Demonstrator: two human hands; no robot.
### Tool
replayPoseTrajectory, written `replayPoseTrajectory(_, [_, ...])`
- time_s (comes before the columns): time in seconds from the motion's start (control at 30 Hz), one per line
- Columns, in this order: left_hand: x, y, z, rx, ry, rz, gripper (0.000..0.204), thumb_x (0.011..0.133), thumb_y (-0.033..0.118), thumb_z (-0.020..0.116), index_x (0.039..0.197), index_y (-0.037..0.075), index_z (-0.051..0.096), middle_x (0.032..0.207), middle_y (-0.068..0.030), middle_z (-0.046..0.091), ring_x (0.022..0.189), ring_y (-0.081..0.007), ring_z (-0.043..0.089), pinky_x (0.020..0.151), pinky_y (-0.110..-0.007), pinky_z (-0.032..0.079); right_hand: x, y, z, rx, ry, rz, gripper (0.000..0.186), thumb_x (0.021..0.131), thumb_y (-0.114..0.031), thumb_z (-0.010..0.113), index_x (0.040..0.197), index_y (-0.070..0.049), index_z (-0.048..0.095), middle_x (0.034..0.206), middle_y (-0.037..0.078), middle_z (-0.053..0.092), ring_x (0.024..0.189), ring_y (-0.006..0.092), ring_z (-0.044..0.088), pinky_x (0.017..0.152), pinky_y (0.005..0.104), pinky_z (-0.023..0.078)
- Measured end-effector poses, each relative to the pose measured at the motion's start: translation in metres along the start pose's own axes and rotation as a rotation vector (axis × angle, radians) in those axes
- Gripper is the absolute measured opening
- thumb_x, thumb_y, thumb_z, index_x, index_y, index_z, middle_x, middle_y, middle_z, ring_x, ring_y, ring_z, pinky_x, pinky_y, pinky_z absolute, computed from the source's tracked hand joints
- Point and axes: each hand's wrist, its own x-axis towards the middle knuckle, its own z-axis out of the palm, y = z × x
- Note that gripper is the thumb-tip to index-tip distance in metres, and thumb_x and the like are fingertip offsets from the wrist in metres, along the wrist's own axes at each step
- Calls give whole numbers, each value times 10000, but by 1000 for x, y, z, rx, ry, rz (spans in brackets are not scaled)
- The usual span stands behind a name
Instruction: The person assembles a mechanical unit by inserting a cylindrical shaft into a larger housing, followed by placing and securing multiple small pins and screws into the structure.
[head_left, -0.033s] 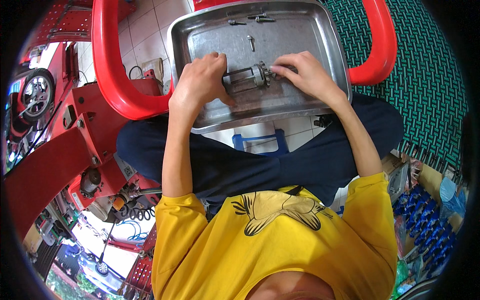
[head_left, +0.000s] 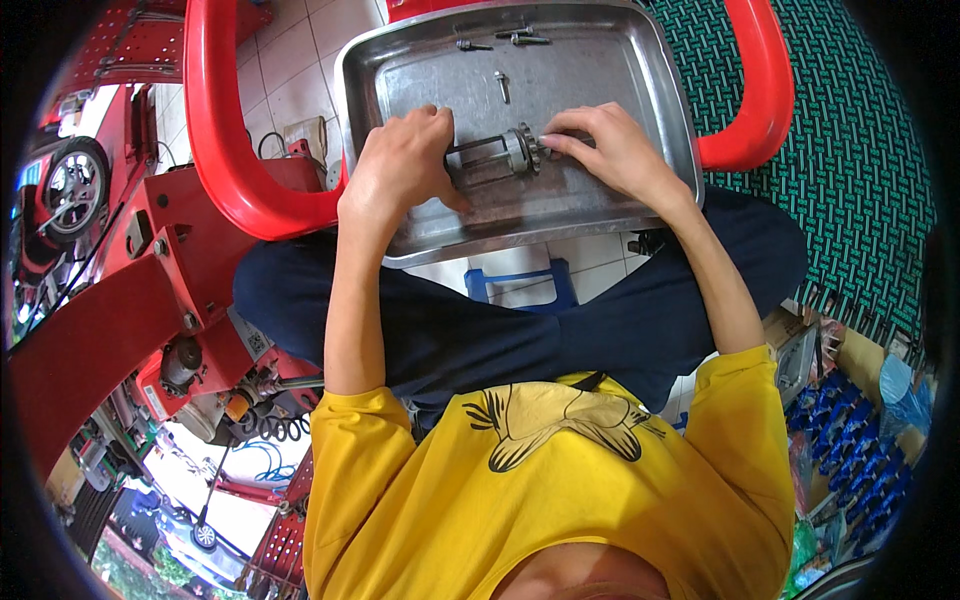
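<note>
Tray metal, flr tiled; L hand wraps geared part, R hand pinches its end.

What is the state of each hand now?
Left hand: holding the metal part by its left end.
Right hand: at the toothed end; grip cannot be told.

From here I see a spoked wheel far left, red metalwork below. Blue plastic piece mid-frame. Green-black patterned mat upper right.
</note>
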Motion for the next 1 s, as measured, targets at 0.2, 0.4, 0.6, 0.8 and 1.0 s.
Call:
replayPoseTrajectory(0.2, [0, -2, 3, 20, 9, 13, 692, 485, 324, 955, 937, 2, 542, 947, -168, 632, 938, -404, 630, 804, -484, 506, 3, -1, 0, 38, 79, -8, 275, 933, -279, 675, 1033, -28, 727, 974, 153, 723, 961, 359, 679, 850, 432, 521])
replayPoseTrajectory(0.4, [-1, -2, 3, 22, 13, 16, 704, 474, 318, 960, 947, 3, 544, 946, -163, 633, 936, -400, 634, 797, -481, 511, 4, -3, -3, 47, -30, -1, 249, 930, -222, 686, 1046, -3, 708, 977, 148, 709, 943, 331, 665, 858, 408, 502])
replayPoseTrajectory(0.6, [1, 1, 0, 32, -19, -1, 695, 476, 317, 960, 944, 7, 550, 948, -163, 637, 935, -398, 637, 796, -475, 514, 0, 1, 3, -108, 45, -23, 216, 894, -194, 726, 1014, -15, 718, 966, 149, 714, 933, 319, 661, 855, 410, 503])
replayPoseTrajectory(0.8, [-1, 3, -2, 23, -19, -28, 687, 477, 307, 961, 948, 4, 565, 961, -166, 648, 939, -392, 642, 807, -472, 516, 5, -2, -5, 16, -29, -28, 226, 917, -227, 708, 1038, -38, 737, 951, 159, 703, 932, 329, 650, 827, 405, 498])
replayPoseTrajectory(1.0, [-2, -1, 2, 15, -8, -13, 698, 474, 326, 962, 953, 7, 568, 964, -166, 648, 940, -393, 640, 821, -470, 511, 1, -4, 1, -75, 26, 36, 222, 919, -233, 708, 1021, -37, 737, 940, 157, 706, 912, 320, 639, 823, 402, 497])
